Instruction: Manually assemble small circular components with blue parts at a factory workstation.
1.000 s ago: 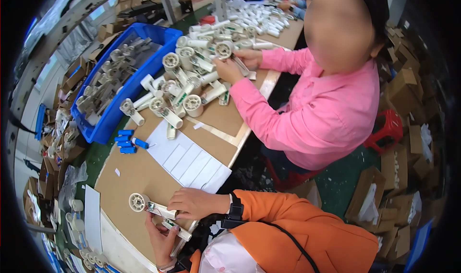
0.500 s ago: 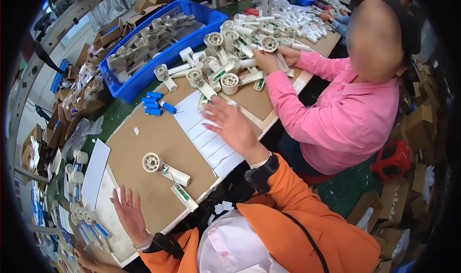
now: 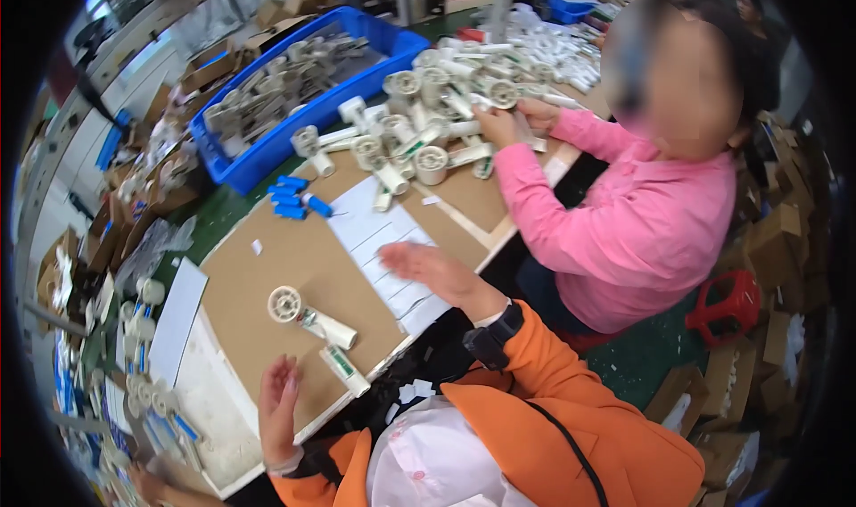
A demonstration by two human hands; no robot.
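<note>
My left hand (image 3: 280, 407) is raised edge-on over the near edge of the table, fingers stretched out and holding nothing. My right hand (image 3: 432, 272) is empty too, held flat above the white paper sheet (image 3: 366, 226) with its fingers extended. Between them on the brown board lies an opened cream-white handheld fan (image 3: 285, 304), with a round spoked head. Its handle half (image 3: 332, 329) points toward me, and a separate handle piece with a green circuit board (image 3: 344, 370) lies beside it. Neither hand touches these parts.
Blue battery cells (image 3: 289, 197) lie past the board's middle. Behind them are a heap of fan parts (image 3: 419, 123) and a blue crate (image 3: 236, 179) of more. A co-worker in pink (image 3: 615, 213) handles a part at right. Another person's hand (image 3: 152, 487) shows lower left.
My left hand has moved right, closer to the opened fan, and turned edge-on. My right hand has dropped slightly and turned flatter. The view has shifted a little; the fan parts stay put.
</note>
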